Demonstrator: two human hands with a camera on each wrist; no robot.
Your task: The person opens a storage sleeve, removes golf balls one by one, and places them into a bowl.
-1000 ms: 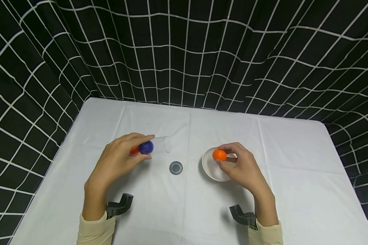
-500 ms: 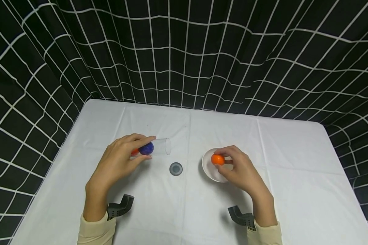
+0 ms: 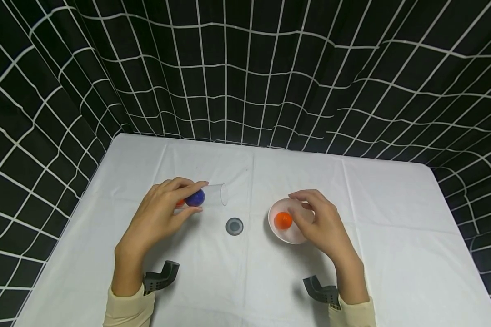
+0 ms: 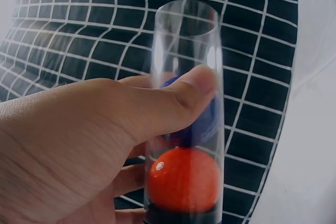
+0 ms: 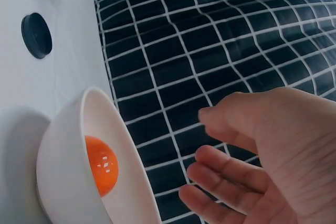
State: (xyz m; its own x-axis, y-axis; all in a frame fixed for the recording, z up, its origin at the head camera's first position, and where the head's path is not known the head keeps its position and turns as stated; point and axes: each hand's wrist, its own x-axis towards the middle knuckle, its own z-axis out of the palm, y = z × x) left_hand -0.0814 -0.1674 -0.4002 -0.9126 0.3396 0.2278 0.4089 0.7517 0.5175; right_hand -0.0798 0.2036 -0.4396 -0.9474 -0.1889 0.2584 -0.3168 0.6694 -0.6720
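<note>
Left hand (image 3: 159,211): fingers and thumb wrapped round a clear plastic cylindrical tube (image 3: 216,195), held sideways, mouth towards the bowl side. Inside: glossy dark-blue ball (image 3: 195,198) nearer the mouth, glossy red-orange ball (image 4: 184,182) next to the dark base. Right hand (image 3: 327,222): holds nothing, fingers loosely bent, poised at the round white bowl (image 5: 63,171). Glossy bright-orange ball (image 3: 283,220) rests in that bowl. Round dark-grey cap (image 3: 234,226) lies between tube and bowl on the white-clothed table (image 3: 249,281). Beyond: black fabric with white grid lines (image 3: 229,50).
</note>
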